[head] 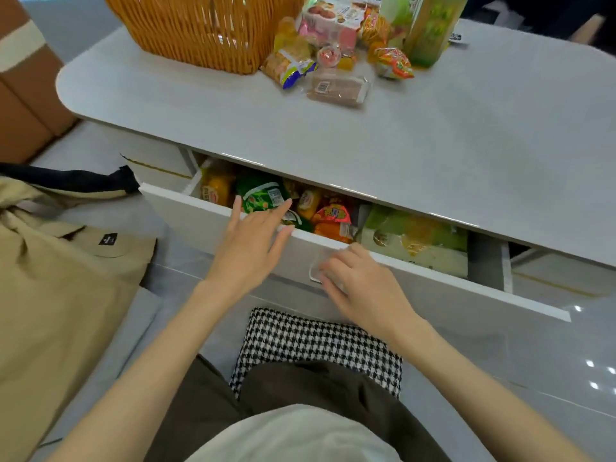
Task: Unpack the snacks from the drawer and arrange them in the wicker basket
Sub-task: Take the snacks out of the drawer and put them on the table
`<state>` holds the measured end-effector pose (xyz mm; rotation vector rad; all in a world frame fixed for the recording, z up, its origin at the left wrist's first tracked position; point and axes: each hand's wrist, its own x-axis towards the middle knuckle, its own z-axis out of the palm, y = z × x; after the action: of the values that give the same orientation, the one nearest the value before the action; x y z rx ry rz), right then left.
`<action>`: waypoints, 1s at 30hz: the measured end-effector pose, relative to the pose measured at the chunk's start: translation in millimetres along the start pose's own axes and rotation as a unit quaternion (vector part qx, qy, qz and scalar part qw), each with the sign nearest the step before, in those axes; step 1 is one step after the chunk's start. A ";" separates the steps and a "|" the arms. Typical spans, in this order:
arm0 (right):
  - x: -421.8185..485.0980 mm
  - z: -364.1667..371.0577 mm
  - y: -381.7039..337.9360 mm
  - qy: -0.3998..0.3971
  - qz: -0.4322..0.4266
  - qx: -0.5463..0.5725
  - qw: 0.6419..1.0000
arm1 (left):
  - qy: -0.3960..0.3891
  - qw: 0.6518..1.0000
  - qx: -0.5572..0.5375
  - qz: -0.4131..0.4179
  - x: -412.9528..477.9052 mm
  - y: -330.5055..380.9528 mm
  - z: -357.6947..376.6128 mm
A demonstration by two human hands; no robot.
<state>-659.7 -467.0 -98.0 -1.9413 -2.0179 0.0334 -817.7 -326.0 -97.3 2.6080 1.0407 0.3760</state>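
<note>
The white drawer [433, 288] under the table stands partly pulled out, with several snack packets inside: a green packet [261, 195], orange and yellow packets [333, 216] and a large pale green bag [416, 238]. My left hand [253, 241] hovers open over the drawer's front edge, fingers spread, fingertips near the green packet. My right hand [363, 285] has its fingers curled round the clear handle [315, 268] on the drawer front. The wicker basket [203, 31] stands at the table's far left. Next to it lies a pile of snacks [336, 51].
A tall green carton [433, 28] stands behind the snack pile on the grey table [433, 135]. A beige coat [60, 278] lies to my left, a cardboard box [26, 88] beyond it. A houndstooth cushion [316, 341] lies by my knees.
</note>
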 end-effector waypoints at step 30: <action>114.8 90.9 15.9 -0.218 0.223 0.108 0.944 | -0.284 0.954 0.025 -0.098 61.7 -90.7 11.3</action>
<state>-668.8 -334.5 -161.7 -2.3460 -1.6586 0.8223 -826.6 -222.4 -133.8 2.3884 1.0812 -0.4294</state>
